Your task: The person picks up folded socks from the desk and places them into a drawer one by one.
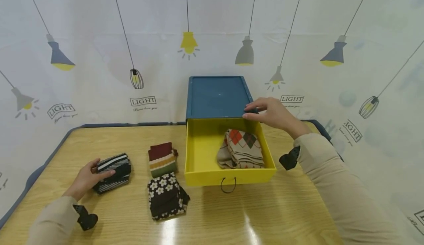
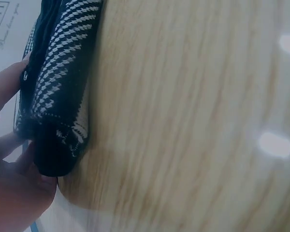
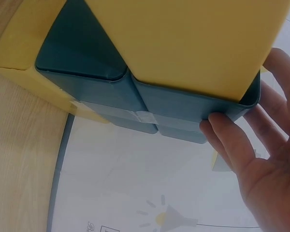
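Lamp-print sheet [image 1: 218,9]: hangs beyond both hands, pale, with drawn pendant lamps and "LIGHT" lettering.
Wooden counter [image 1: 281,208]: spreads beneath both hands.
Blue case [image 1: 218,96]: stands forward and left of the right hand, touching its fingers; the right wrist view shows two blue units joined by clear tape [image 3: 174,123].
Open yellow drawer [image 1: 205,178]: juts from the case, left of the right hand and nearer the person.
Right hand [image 1: 275,112]: grips the front corner of the blue case between thumb and fingers.
Left hand [image 1: 87,178]: grips the black-and-white socks, thumb on the near side.
Argyle socks [image 1: 245,149]: lie folded inside the drawer, left of the right wrist and nearer the person.
Floral socks [image 1: 167,195]: lie folded on the counter, right of the left hand, slightly nearer the person.
Black-and-white socks [image 1: 114,173]: sit in the left hand, folded; whether they touch the counter, I cannot tell.
Maroon-and-green socks [image 1: 162,160]: lie right of the left hand, against the floral pair.
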A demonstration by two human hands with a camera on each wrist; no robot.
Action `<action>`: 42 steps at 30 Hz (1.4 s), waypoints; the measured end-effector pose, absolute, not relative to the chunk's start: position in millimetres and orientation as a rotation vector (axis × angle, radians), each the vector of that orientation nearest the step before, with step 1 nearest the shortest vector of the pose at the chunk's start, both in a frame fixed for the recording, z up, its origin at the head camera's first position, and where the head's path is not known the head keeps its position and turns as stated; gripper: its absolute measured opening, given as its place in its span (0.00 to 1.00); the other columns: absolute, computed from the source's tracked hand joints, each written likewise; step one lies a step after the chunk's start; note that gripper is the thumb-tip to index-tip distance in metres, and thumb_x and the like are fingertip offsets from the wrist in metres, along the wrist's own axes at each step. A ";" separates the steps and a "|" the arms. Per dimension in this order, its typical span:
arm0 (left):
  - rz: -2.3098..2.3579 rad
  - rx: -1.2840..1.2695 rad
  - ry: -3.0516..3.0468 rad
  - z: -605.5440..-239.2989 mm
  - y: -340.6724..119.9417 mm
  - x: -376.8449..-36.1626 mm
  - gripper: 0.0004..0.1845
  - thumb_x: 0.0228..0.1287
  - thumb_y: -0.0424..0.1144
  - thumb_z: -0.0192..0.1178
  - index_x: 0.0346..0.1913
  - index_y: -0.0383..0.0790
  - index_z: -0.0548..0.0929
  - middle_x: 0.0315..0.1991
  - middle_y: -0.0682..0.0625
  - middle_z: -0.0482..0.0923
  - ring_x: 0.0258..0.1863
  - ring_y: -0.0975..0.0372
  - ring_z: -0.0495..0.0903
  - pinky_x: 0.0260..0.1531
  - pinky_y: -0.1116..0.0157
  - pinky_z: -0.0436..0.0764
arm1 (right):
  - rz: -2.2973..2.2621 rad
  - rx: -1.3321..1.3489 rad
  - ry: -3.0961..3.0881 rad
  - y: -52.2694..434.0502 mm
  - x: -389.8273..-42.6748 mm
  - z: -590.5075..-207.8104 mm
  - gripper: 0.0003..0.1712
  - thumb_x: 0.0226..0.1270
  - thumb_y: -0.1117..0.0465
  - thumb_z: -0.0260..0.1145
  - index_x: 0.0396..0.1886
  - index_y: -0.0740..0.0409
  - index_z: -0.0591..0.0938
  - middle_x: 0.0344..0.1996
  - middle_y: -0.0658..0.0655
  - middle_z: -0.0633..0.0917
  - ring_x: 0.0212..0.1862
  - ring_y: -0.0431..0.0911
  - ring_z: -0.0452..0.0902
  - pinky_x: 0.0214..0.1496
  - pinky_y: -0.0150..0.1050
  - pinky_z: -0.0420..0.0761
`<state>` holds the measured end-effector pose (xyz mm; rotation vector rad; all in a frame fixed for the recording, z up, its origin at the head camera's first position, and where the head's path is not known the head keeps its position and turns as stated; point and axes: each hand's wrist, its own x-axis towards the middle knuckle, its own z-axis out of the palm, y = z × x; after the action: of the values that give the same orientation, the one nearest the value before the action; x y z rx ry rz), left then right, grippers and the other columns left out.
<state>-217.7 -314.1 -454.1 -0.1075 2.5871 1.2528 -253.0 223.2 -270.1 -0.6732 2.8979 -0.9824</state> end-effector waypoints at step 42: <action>1.382 -0.127 2.685 -433.3 -300.9 -214.8 0.41 0.54 0.50 0.61 0.63 0.29 0.56 0.63 0.27 0.45 0.60 0.35 0.46 0.50 0.41 0.59 | -0.971 -0.680 2.922 221.8 -252.5 -271.1 0.19 0.58 0.53 0.63 0.46 0.60 0.80 0.50 0.61 0.75 0.50 0.54 0.71 0.51 0.48 0.71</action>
<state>-214.8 -300.9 -433.3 -0.1275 2.6852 1.3822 -252.5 221.8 -271.1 -0.6796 2.9216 -0.9713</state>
